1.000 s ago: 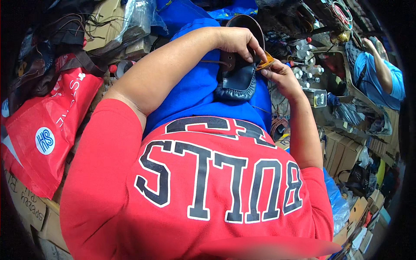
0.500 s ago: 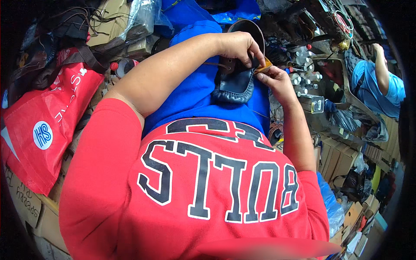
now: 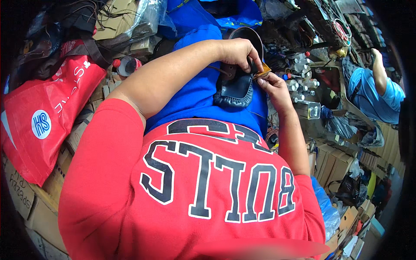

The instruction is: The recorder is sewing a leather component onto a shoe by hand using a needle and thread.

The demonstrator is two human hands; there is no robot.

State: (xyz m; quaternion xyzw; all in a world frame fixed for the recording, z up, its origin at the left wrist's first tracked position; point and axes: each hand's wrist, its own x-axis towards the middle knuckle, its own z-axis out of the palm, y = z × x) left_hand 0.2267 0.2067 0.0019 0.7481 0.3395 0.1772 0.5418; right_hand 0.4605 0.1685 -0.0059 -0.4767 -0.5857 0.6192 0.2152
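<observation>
A dark leather moccasin shoe (image 3: 234, 93) lies across my blue-trousered lap, its gathered toe seam toward my belly. A brown collar and eyelets show at the far end. My left hand (image 3: 241, 53) comes over it from the left, fingers bent down with the tips at a tan-orange leather flap (image 3: 263, 70). On the right side, my right hand (image 3: 274, 89) pinches the lower edge of that flap between thumb and fingers. The left fingertips are partly hidden, and a small tool between them cannot be made out. A thin cord runs leftward beside the eyelets.
At the left lies a red bag (image 3: 56, 112) with dark handles, beside a red-capped bottle (image 3: 128, 66). Several clear bottles (image 3: 303, 78) crowd the right side near a clear square container (image 3: 308, 110). Farther right a person in a light blue shirt (image 3: 377, 93) is present.
My view has shifted slightly. Both hands stay at the shoe; the right hand has lowered a little, and the tan flap stands out more between the hands.
</observation>
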